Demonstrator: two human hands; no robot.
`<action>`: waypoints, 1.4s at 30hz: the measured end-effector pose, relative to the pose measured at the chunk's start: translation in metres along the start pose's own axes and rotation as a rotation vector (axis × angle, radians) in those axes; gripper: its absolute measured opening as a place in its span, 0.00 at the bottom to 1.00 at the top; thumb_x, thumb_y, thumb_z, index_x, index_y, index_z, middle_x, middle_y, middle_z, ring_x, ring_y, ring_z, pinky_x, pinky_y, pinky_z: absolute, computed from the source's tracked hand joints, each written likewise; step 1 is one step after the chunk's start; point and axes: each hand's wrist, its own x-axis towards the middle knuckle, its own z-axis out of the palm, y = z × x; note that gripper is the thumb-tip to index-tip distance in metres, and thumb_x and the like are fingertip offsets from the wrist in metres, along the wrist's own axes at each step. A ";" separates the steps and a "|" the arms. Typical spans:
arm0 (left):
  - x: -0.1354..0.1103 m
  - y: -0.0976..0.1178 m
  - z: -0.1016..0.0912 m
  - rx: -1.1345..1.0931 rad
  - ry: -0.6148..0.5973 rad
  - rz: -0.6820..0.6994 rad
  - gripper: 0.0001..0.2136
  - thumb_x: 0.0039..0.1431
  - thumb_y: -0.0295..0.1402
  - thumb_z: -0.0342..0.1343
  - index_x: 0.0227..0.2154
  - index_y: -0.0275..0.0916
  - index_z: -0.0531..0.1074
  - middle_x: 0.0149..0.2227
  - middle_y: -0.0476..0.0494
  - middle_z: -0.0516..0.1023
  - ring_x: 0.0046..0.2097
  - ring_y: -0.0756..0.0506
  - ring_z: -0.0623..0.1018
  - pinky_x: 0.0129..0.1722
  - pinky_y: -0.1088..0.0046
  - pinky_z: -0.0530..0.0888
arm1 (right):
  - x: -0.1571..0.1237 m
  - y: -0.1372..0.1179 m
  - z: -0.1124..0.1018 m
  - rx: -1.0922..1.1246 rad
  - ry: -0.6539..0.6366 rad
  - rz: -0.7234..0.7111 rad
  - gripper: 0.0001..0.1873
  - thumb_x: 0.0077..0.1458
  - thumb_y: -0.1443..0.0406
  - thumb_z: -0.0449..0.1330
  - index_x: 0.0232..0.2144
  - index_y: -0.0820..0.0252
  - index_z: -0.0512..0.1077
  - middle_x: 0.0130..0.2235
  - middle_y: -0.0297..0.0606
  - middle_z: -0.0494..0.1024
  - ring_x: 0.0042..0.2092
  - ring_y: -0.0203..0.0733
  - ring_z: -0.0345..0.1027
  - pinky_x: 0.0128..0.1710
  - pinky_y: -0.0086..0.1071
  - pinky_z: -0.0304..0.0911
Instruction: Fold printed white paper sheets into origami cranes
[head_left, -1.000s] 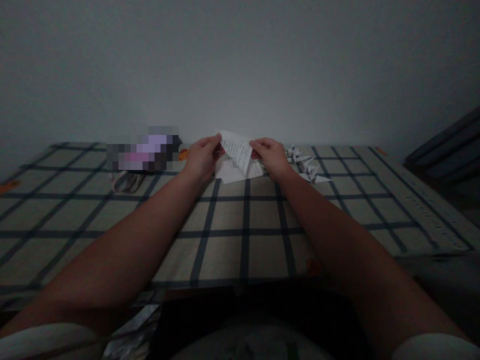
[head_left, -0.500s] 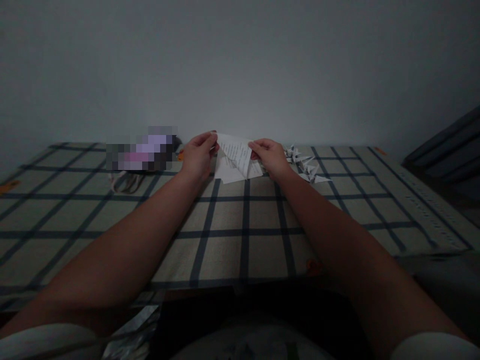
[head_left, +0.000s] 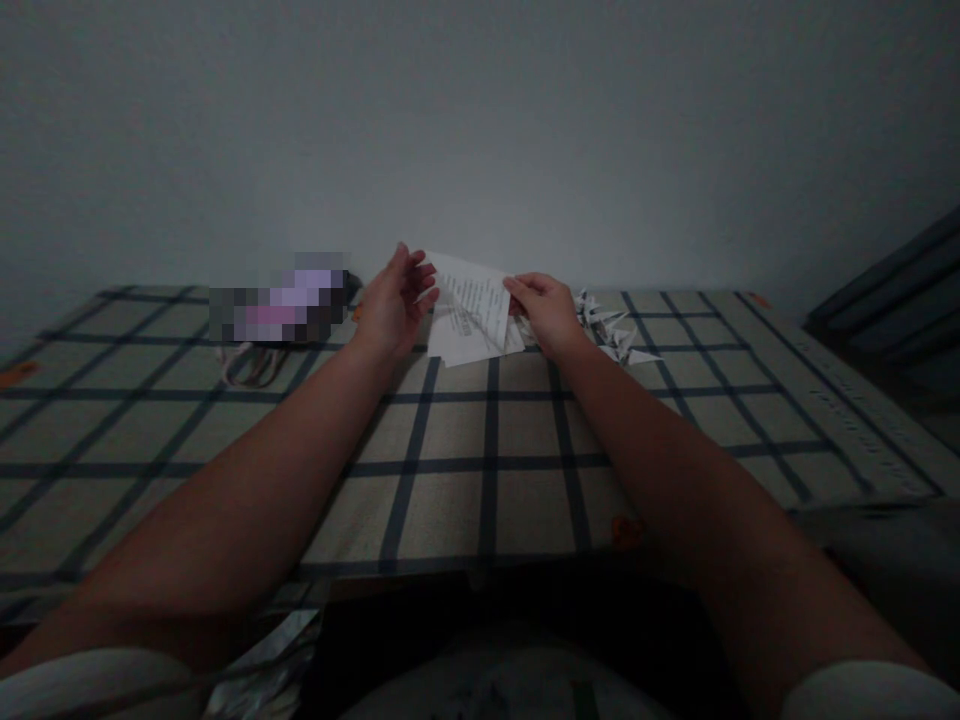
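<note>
A white printed sheet of paper (head_left: 471, 300) is held up near the far edge of the checked cloth (head_left: 487, 440). My right hand (head_left: 546, 312) pinches its right edge, fingers closed on it. My left hand (head_left: 394, 300) is at the sheet's left edge with its fingers spread and raised, the fingertips just touching or beside the paper. More white sheets (head_left: 465, 345) lie flat on the cloth under the held one.
Several small folded paper cranes (head_left: 613, 328) lie to the right of my right hand. A blurred purple and dark object (head_left: 281, 305) with a looped cord (head_left: 251, 365) sits at the left. A wall stands right behind. Crumpled foil (head_left: 262, 665) lies near my lap.
My left hand has let go of its pinch and opened its fingers upward. The sheet has unfolded and stands flatter and higher. My right hand has kept its grip.
</note>
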 end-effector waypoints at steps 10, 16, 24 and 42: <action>-0.022 -0.010 0.011 0.325 -0.239 -0.045 0.17 0.45 0.44 0.71 0.24 0.36 0.73 0.32 0.44 0.80 0.34 0.49 0.77 0.40 0.70 0.77 | -0.007 -0.009 0.007 0.092 -0.033 0.058 0.17 0.50 0.54 0.71 0.29 0.59 0.73 0.27 0.31 0.76 0.28 0.31 0.70 0.34 0.27 0.69; -0.013 -0.008 0.004 0.398 -0.205 -0.043 0.14 0.47 0.38 0.69 0.21 0.37 0.70 0.28 0.46 0.78 0.31 0.49 0.77 0.35 0.73 0.75 | -0.011 -0.010 0.004 0.153 -0.237 0.146 0.24 0.48 0.46 0.70 0.29 0.59 0.72 0.28 0.33 0.77 0.29 0.32 0.71 0.32 0.27 0.69; -0.018 -0.009 0.006 0.381 -0.241 -0.128 0.17 0.45 0.46 0.71 0.27 0.36 0.77 0.34 0.41 0.82 0.34 0.48 0.78 0.35 0.72 0.75 | -0.007 -0.005 0.004 0.024 -0.125 0.124 0.16 0.52 0.55 0.71 0.27 0.59 0.73 0.24 0.31 0.76 0.26 0.30 0.69 0.29 0.25 0.66; -0.026 -0.004 0.005 0.624 -0.296 -0.011 0.16 0.50 0.46 0.69 0.26 0.36 0.81 0.28 0.44 0.80 0.29 0.49 0.74 0.31 0.73 0.72 | -0.016 -0.007 0.007 -0.034 -0.291 0.170 0.14 0.50 0.57 0.70 0.33 0.61 0.76 0.33 0.35 0.81 0.33 0.35 0.71 0.33 0.28 0.67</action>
